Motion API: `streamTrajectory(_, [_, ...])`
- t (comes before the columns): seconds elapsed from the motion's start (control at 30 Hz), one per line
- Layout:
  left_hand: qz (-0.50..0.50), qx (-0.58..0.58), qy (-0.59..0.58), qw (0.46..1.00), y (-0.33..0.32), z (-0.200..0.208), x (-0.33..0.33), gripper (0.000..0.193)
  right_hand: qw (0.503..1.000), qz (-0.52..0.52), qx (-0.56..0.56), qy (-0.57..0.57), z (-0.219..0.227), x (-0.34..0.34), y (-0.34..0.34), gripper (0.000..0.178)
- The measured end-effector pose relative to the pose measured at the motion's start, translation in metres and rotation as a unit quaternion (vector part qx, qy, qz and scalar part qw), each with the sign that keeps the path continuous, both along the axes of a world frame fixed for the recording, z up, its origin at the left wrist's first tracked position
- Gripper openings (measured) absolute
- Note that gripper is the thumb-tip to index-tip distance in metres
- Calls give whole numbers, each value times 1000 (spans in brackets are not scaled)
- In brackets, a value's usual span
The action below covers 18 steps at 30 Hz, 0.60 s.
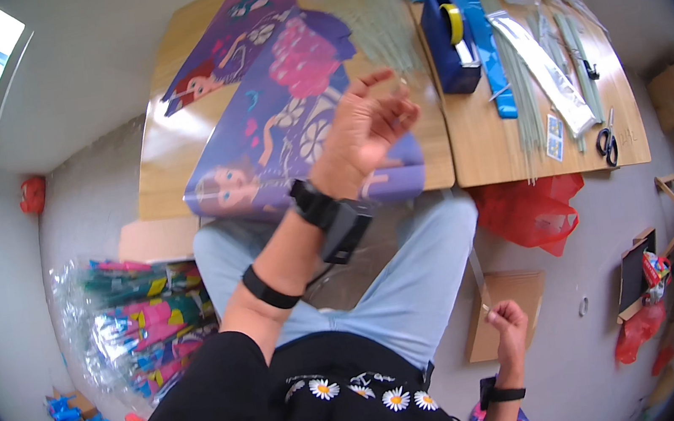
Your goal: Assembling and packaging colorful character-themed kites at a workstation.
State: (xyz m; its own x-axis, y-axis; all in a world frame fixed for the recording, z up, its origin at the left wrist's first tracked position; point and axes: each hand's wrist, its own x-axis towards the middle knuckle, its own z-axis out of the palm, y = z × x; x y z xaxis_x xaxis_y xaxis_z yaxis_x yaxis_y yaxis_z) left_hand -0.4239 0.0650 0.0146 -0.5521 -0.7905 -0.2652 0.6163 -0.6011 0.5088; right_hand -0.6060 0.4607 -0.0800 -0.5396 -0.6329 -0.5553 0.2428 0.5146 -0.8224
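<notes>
My left hand (368, 125) is raised over a purple printed plastic sheet (261, 148) with a cartoon figure, near the table's front edge. Its fingers are loosely curled and apart, slightly blurred. A faint clear bit shows near the fingertips, too small to make out. Low at the right, beside my leg, my right hand (509, 331) is closed in a pinch. From it a thin pale stick (477, 273) seems to run upward. A second purple printed sheet (234, 41) lies farther back, partly overlapped by the first.
On the table stand a dark blue tape dispenser (452, 50), blue ribbon-like material (491, 54), pale sticks (523, 101), a white packet (544, 72) and scissors (607, 142). A red plastic bag (529, 211) hangs at its edge. Wrapped colourful bundles (143, 321) lie left; cardboard (526, 288) lies right.
</notes>
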Motion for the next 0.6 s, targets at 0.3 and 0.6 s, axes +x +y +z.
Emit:
streamTrajectory(0.3, [103, -170, 1, 980, 45, 42, 236, 11, 982, 164, -90, 23, 50, 17, -99, 8])
streamTrajectory(0.6, [259, -205, -26, 943, 97, 24, 368, 9, 940, 300, -154, 57, 85, 60, -182, 12])
